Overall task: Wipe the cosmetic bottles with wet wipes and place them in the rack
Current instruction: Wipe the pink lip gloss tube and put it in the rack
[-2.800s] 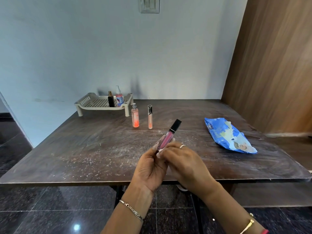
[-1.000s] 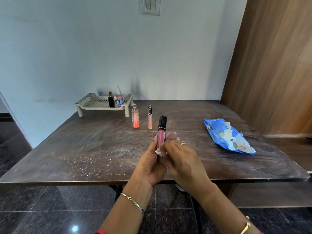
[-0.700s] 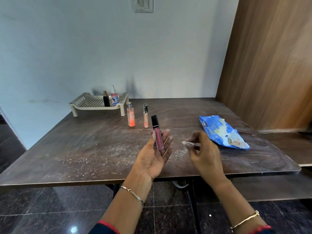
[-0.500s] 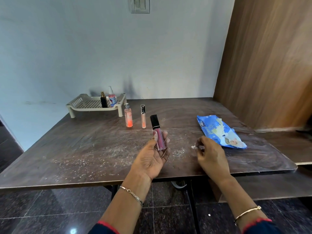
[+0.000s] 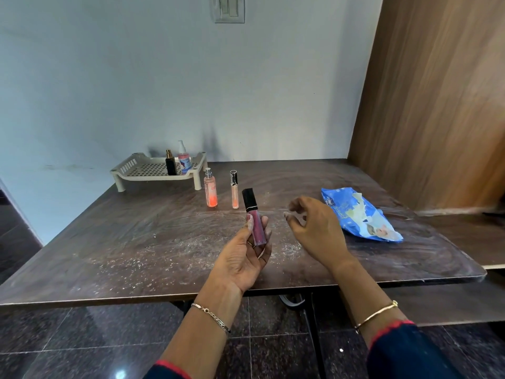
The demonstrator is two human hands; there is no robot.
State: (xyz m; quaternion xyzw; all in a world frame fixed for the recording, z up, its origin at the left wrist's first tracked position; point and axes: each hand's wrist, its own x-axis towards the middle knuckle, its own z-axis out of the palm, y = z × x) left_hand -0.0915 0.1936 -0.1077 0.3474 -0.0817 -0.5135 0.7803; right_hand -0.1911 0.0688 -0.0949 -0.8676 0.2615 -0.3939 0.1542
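In the head view, the left hand (image 5: 243,255) is holding a pink lip gloss tube (image 5: 255,217) upright above the desk (image 5: 109,242), near the middle of its front edge. The tube's lower part is lying against the raised fingers, with the thumb pressing on it from the left, and its black cap is sticking up clear of the fingertips. The right hand (image 5: 314,225) is hovering just to the right of the tube, apart from it, palm down. Its fingers are hanging loosely curled, grasping nothing.

A cream rack (image 5: 128,170) is sitting at the desk's far left corner. A black bottle (image 5: 171,166) and a pump bottle (image 5: 183,160) with a blue label are standing side by side at its right end. Just beside the rack's right front leg, an orange spray bottle (image 5: 211,191) and a slim clear tube (image 5: 234,191) with a silver cap are standing upright on the desk. A blue wipes pack (image 5: 358,214) is lying flat near the right edge. Pale specks are dusting the dark desk top toward the front edge.
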